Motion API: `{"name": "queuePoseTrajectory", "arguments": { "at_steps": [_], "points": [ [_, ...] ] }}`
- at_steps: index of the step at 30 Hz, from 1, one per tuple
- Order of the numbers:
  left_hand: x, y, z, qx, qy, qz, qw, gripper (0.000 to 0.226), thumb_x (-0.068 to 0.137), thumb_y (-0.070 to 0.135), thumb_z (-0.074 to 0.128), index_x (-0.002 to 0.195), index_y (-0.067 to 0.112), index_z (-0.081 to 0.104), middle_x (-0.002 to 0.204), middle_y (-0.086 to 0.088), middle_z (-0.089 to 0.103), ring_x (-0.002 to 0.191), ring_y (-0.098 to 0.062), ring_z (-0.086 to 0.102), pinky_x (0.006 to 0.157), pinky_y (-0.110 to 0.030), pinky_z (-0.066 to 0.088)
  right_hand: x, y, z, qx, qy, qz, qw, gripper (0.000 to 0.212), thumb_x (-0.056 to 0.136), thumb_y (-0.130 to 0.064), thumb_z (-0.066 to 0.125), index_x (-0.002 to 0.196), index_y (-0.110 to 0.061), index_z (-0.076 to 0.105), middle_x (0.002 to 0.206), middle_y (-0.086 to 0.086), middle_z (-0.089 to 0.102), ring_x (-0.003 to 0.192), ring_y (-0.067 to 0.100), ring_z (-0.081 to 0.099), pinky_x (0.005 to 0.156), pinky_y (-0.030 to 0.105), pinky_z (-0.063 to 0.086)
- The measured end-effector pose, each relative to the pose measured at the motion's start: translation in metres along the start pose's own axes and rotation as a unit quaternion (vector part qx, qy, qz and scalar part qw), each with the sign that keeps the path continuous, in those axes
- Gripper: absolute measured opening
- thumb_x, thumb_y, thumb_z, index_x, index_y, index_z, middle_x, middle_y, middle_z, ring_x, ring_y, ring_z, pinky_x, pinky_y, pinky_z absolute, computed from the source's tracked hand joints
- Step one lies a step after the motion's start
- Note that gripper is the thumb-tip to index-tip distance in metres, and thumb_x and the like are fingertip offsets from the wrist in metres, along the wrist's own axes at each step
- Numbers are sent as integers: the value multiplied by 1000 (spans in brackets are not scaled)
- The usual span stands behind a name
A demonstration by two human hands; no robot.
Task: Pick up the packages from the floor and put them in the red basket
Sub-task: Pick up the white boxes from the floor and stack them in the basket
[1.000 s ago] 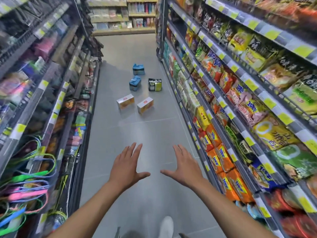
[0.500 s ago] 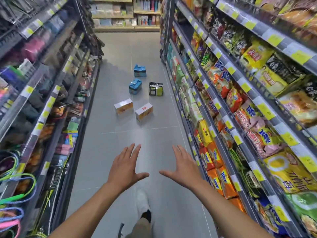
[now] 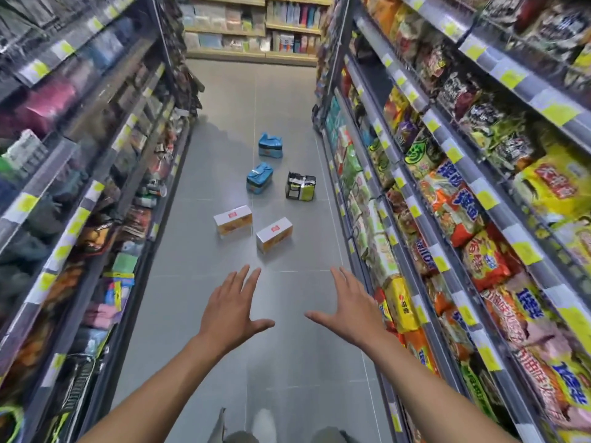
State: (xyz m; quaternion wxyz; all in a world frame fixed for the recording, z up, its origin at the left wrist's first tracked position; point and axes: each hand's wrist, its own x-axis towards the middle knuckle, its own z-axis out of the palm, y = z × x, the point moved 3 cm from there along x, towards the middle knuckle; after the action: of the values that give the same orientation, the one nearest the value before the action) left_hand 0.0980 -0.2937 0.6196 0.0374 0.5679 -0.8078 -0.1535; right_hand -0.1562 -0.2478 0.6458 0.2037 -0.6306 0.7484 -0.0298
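Held out short of the packages (image 3: 274, 235) on the floor (image 3: 287, 362).
Grasping nothing: left hand (image 3: 230, 310), right hand (image 3: 348, 310), fingers spread straight.

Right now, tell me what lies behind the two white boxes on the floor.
Behind the white boxes, farther down the aisle, lie two blue packages and one black-and-green package, apart from each other. Their far sides and the floor under them are hidden.

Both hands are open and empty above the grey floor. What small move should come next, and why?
Probably step forward and lower the left hand toward the nearest white-and-orange cardboard box. Both it and the right hand hold nothing, and that box lies ahead of both, untouched. No red basket is in view.
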Motion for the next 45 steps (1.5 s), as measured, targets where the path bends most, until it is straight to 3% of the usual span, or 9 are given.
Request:
{"name": "queuePoseTrajectory", "arguments": {
  "at_steps": [13,20,25,30,38,45],
  "points": [
    [194,8,-12,-2,6,1,1000,116,72,78,67,161,28,12,168,-3,17,153,-26,19,120,-43,28,188,27,-51,6,-10,1,1000,117,75,-83,60,163,-28,6,171,-3,6,156,22,15,121,45,26],
    [308,15,-22,5,3,-34,999,115,72,77,67,161,26,15,167,-4,19,153,-27,20,120,-43,28,317,53,-85,35,-47,-20,998,112,76,-78,66,162,-34,9,171,-3,6,155,25,18,119,50,33],
    [369,13,-29,9,-4,-64,998,117,73,79,65,161,29,7,169,-2,13,155,-27,15,121,-43,25,391,63,-103,30,-75,-38,996,111,75,-76,68,161,-38,9,170,-5,6,154,27,19,117,51,35],
    [406,-4,-33,6,-6,-88,996,117,75,80,62,161,30,1,170,1,7,156,-25,10,124,-43,22,449,51,-108,28,-92,-64,993,113,73,-78,67,161,-40,7,170,-4,7,154,28,20,117,53,36],
    [470,-59,-34,-15,-7,-115,993,115,72,77,67,160,29,12,168,-2,14,154,-25,17,121,-42,27,540,9,-105,6,-111,-93,990,115,72,-75,72,161,-38,9,170,-4,7,154,27,20,116,51,38],
    [531,-113,-35,-29,-32,-120,992,116,75,78,64,161,30,3,170,0,5,156,-26,9,124,-42,22,619,-31,-106,-7,-116,-106,988,113,74,-69,75,161,-37,11,170,-2,8,152,31,24,117,51,37]
  ]
}}
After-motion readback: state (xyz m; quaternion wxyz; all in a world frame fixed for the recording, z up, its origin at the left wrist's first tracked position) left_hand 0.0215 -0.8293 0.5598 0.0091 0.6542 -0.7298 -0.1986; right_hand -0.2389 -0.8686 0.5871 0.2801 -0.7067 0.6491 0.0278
